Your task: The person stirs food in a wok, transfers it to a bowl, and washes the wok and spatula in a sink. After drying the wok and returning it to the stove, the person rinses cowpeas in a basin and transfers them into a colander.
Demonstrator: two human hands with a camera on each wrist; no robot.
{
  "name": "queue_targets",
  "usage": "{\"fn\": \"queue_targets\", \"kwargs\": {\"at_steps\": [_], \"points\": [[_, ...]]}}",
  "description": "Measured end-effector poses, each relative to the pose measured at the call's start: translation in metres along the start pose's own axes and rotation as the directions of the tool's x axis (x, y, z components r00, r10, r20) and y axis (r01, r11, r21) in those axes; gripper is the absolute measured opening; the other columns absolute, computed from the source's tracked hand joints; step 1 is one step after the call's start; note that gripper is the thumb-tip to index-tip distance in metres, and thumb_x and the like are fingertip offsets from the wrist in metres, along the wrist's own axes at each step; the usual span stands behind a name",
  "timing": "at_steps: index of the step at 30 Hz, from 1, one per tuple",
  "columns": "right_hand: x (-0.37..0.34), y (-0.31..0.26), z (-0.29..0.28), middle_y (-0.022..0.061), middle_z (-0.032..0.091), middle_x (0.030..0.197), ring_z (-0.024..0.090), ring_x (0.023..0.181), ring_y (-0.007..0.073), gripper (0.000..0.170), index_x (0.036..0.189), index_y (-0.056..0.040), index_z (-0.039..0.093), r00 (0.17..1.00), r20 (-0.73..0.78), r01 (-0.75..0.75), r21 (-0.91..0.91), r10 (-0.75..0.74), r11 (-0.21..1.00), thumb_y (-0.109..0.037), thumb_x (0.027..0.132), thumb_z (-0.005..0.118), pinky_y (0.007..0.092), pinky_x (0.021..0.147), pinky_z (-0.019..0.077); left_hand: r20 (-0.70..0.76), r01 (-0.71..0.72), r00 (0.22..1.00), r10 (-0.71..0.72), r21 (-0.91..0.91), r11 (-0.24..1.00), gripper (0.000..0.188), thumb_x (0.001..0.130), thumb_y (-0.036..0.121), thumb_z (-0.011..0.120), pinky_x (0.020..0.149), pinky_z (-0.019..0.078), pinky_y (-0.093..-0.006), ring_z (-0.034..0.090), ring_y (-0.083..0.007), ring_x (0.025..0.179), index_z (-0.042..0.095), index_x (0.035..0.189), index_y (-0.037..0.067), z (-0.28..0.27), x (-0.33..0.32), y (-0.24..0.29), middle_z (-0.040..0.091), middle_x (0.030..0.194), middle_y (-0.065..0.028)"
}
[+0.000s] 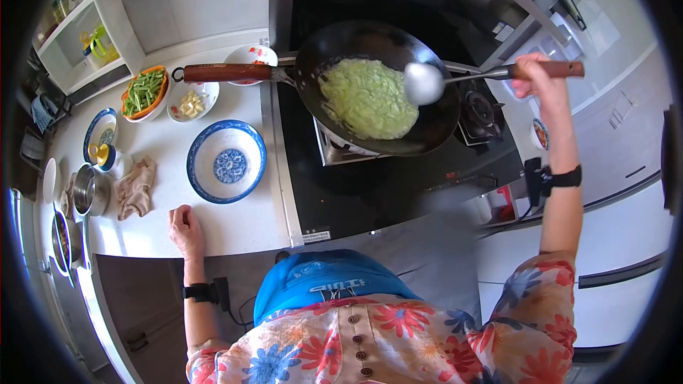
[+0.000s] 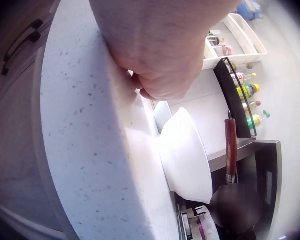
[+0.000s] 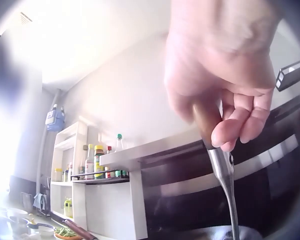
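My right hand (image 1: 541, 85) grips the brown wooden handle of a ladle (image 1: 424, 84), fingers and thumb wrapped round it. The ladle's shiny round bowl hangs over the right side of a dark wok (image 1: 437, 128), overlapping the edge of the food in the head view. Inside the wok, a pale green shredded mixture (image 1: 366, 99) spreads in a flat, roundish layer. On the counter's front edge rests my left hand (image 1: 187, 231), its fingers loosely curled with nothing in them. A blue-and-white bowl (image 1: 245, 188) stands on the counter just beyond that hand.
The wok's wooden handle (image 1: 228, 73) reaches left over the counter. Behind stand green beans in an orange-rimmed basket (image 1: 163, 88) and a plate of chopped garlic (image 1: 173, 110). A cloth (image 1: 136, 188) and metal pot (image 1: 91, 190) lie left. A second burner (image 1: 480, 110) is right.
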State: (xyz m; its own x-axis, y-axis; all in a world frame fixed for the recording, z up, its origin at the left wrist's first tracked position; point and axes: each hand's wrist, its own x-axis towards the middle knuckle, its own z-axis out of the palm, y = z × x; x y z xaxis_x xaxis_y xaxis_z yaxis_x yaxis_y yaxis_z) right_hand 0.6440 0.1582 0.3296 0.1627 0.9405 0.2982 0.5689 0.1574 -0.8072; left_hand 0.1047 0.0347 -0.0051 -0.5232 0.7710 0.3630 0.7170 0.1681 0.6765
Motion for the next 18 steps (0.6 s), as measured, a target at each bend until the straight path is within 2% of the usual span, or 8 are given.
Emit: {"fn": "queue_targets", "kwargs": {"at_steps": [1, 4, 6, 8, 10, 11, 14, 18], "points": [[0.006, -0.008, -0.006, 0.0049, 0.057, 0.067, 0.053, 0.046, 0.0083, 0.029, 0.085, -0.0033, 0.057, 0.998, -0.038, -0.045, -0.075, 0.042, 0.996, -0.031, 0.076, 0.059, 0.0204, 0.041, 0.0424, -0.001, 0.006, 1.000, -0.006, -0.013, 1.000, 0.008, 0.077, 0.001, 0.053, 0.062, 0.0452, -0.0305, 0.055, -0.0222, 0.067, 0.060, 0.082, 0.002, 0.000, 0.000, -0.001, 0.055, 0.078, -0.0101], [0.017, -0.002, -0.013, 0.0054, 0.055, 0.062, 0.051, 0.042, 0.0088, 0.036, 0.082, -0.0013, 0.056, 0.988, -0.034, -0.149, -0.052, 0.147, 0.987, -0.036, 0.074, 0.061, 0.0196, 0.035, 0.0393, 0.005, 0.007, 1.000, -0.007, -0.003, 1.000, 0.008, 0.077, 0.000, 0.053, 0.062, 0.0453, -0.0303, 0.056, -0.0219, 0.067, 0.059, 0.082, 0.002, -0.001, 0.000, 0.001, 0.055, 0.078, -0.0101], [0.011, 0.019, 0.010, 0.0083, 0.056, 0.056, 0.053, 0.040, 0.0117, 0.042, 0.079, -0.0006, 0.057, 0.966, -0.026, -0.253, 0.091, 0.256, 0.963, -0.041, 0.072, 0.064, 0.0191, 0.034, 0.0403, 0.004, 0.017, 1.000, -0.017, -0.031, 0.999, 0.008, 0.077, 0.000, 0.053, 0.062, 0.0453, -0.0303, 0.056, -0.0219, 0.067, 0.059, 0.082, 0.002, -0.003, 0.001, 0.004, 0.055, 0.078, -0.0100], [0.003, 0.048, 0.044, 0.0101, 0.058, 0.058, 0.056, 0.043, 0.0136, 0.038, 0.083, 0.0001, 0.058, 0.915, 0.058, -0.390, 0.387, 0.400, 0.835, -0.036, 0.074, 0.066, 0.0230, 0.040, 0.0465, -0.006, 0.031, 0.999, -0.032, -0.060, 0.998, 0.008, 0.077, 0.000, 0.053, 0.062, 0.0453, -0.0302, 0.056, -0.0219, 0.067, 0.059, 0.081, 0.002, -0.001, -0.002, 0.003, 0.055, 0.078, -0.0100], [-0.005, 0.046, 0.064, 0.0104, 0.059, 0.060, 0.057, 0.045, 0.0136, 0.035, 0.084, -0.0015, 0.058, 0.956, 0.055, -0.284, 0.435, 0.290, 0.855, -0.035, 0.076, 0.063, 0.0240, 0.042, 0.0479, 0.011, 0.023, 1.000, -0.023, -0.058, 0.998, 0.008, 0.077, 0.000, 0.053, 0.062, 0.0453, -0.0303, 0.056, -0.0220, 0.066, 0.059, 0.081, 0.002, -0.002, -0.001, -0.002, 0.055, 0.078, -0.0099], [-0.003, 0.041, 0.060, 0.0094, 0.059, 0.063, 0.058, 0.047, 0.0132, 0.033, 0.085, -0.0031, 0.058, 0.983, 0.056, -0.182, 0.457, 0.176, 0.871, -0.035, 0.077, 0.062, 0.0232, 0.043, 0.0477, 0.009, 0.025, 1.000, -0.025, -0.049, 0.999, 0.008, 0.077, 0.000, 0.053, 0.062, 0.0453, -0.0303, 0.056, -0.0220, 0.066, 0.059, 0.081, 0.002, -0.003, -0.001, -0.003, 0.055, 0.078, -0.0099], [0.014, 0.006, 0.024, 0.0069, 0.059, 0.064, 0.057, 0.046, 0.0106, 0.029, 0.085, -0.0039, 0.057, 0.999, -0.021, -0.044, 0.118, 0.047, 0.992, -0.031, 0.076, 0.061, 0.0214, 0.043, 0.0466, -0.001, -0.001, 1.000, 0.001, 0.017, 1.000, 0.008, 0.076, 0.000, 0.053, 0.062, 0.0451, -0.0305, 0.055, -0.0222, 0.066, 0.059, 0.081, 0.002, -0.002, -0.001, 0.001, 0.055, 0.078, -0.0100], [0.028, 0.002, 0.007, 0.0067, 0.059, 0.064, 0.056, 0.046, 0.0097, 0.028, 0.085, -0.0040, 0.057, 1.000, 0.003, -0.006, -0.060, 0.006, 0.998, -0.030, 0.075, 0.062, 0.0207, 0.043, 0.0461, -0.012, -0.004, 1.000, 0.004, -0.035, 0.999, 0.008, 0.076, 0.000, 0.053, 0.061, 0.0448, -0.0312, 0.056, -0.0228, 0.066, 0.059, 0.081, 0.002, 0.001, 0.000, -0.004, 0.055, 0.078, -0.0101]]}}
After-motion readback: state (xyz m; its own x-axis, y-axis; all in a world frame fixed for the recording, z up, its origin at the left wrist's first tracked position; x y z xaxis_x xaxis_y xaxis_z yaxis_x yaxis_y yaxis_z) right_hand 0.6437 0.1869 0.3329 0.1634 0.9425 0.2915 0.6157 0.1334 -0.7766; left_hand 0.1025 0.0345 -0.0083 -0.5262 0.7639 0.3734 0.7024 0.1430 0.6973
